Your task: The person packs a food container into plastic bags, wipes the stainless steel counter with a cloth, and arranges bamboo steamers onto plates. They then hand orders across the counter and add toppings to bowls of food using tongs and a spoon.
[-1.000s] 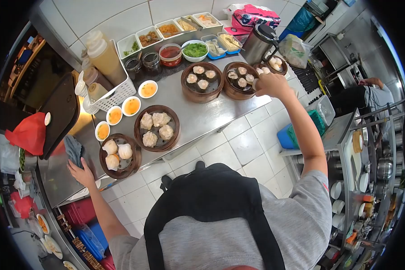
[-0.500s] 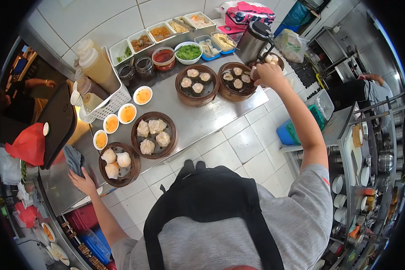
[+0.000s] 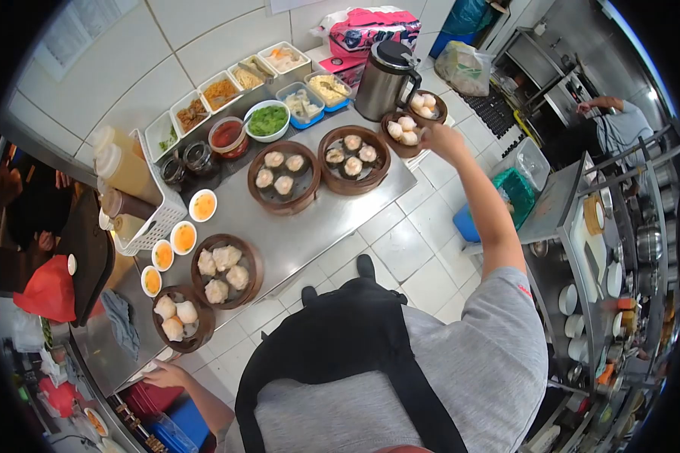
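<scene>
My right hand [image 3: 443,143] is at the table's far right end, its fingers closed at the rim of a small bamboo steamer basket [image 3: 390,140] holding white dumplings [image 3: 404,130]; the fingertips are partly hidden. Behind it stands another basket of dumplings [image 3: 425,104]. My left hand [image 3: 166,374] hangs off the table's near left edge, fingers apart and holding nothing. Closest to it on the table is a basket with three dumplings [image 3: 175,317], beside a basket of larger dumplings [image 3: 224,273]. Two more baskets hold open-topped dumplings [image 3: 282,172] [image 3: 352,155].
Small bowls of orange sauce [image 3: 183,237] line the table beside a white bottle basket [image 3: 159,220]. Topping trays [image 3: 220,92], chopped greens [image 3: 267,121] and a metal jug [image 3: 380,81] stand along the back. A grey cloth [image 3: 119,323] lies at left. Another person [image 3: 619,128] is far right.
My right hand has moved from beside the basket of open-topped dumplings to the small dumpling basket near the jug. My left hand has drawn back off the table. The view has shifted.
</scene>
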Demonstrator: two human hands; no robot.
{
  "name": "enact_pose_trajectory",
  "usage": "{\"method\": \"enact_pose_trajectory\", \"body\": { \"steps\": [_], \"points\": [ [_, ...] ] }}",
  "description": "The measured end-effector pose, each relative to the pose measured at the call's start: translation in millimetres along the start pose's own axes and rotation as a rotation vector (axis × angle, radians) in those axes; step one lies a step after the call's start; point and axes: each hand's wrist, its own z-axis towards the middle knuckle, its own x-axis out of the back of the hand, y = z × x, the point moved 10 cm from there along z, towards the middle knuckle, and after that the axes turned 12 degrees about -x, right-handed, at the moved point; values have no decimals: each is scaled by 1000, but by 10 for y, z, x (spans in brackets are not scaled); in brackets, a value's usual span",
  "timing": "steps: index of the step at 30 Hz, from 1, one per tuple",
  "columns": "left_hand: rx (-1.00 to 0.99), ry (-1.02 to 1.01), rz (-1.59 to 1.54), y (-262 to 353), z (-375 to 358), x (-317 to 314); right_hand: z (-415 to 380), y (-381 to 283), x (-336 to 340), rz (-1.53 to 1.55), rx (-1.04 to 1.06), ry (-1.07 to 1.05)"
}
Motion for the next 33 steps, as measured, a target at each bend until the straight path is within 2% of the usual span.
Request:
{"method": "enact_pose_trajectory", "body": {
  "steps": [1,3,5,6,7,8,9,10,13,16,17,19,21,22,23,25,26,29,33],
  "points": [
    [91,-55,21,-70,-344,69,416,219,-356,-141,-13,-7],
    [182,-186,121,-246,-1139,129,413,170,-287,-284,-46,-28],
    [187,-318,248,-202,-1972,302,644,186,-377,-365,-10,-35],
    [-246,-184,634,204,-2257,500,711,125,-388,-351,39,-32],
    [-239,-187,643,380,-2590,528,775,68,-403,-335,86,-29],
    [-204,-306,769,510,-2929,516,854,16,-415,-312,124,7],
    [283,-543,501,306,-3380,495,921,-25,-425,-290,161,42],
    [292,-545,510,496,-3539,556,970,-47,-442,-323,184,10],
    [128,-1034,205,1168,-4180,-107,1140,23,-420,-358,199,-18],
    [146,-1052,-44,1787,-4164,-168,1337,263,-455,-377,203,0],
    [148,-1049,-41,1927,-4046,-145,1372,311,-479,-391,220,14],
    [248,-1041,-239,2350,-3697,3,1362,411,-405,-375,208,7],
    [232,-1035,-241,2387,-3602,23,1506,730,-360,-78,49,-110],
    [215,-1035,-245,2404,-3564,18,1638,905,-336,57,13,-28],
    [218,-1036,-242,2397,-3552,24,1673,940,-289,55,15,-32],
    [249,-997,-235,2221,-3628,6,1688,1002,-221,-180,-17,-64],
    [280,-1044,-219,2219,-3626,47,1778,1035,-248,-263,-41,-25],
    [232,-1056,-192,2062,-3762,48,1862,878,-206,-341,38,35],
    [245,-1084,-184,2129,-3799,117,2041,725,-138,-285,56,-24]
  ]
}}
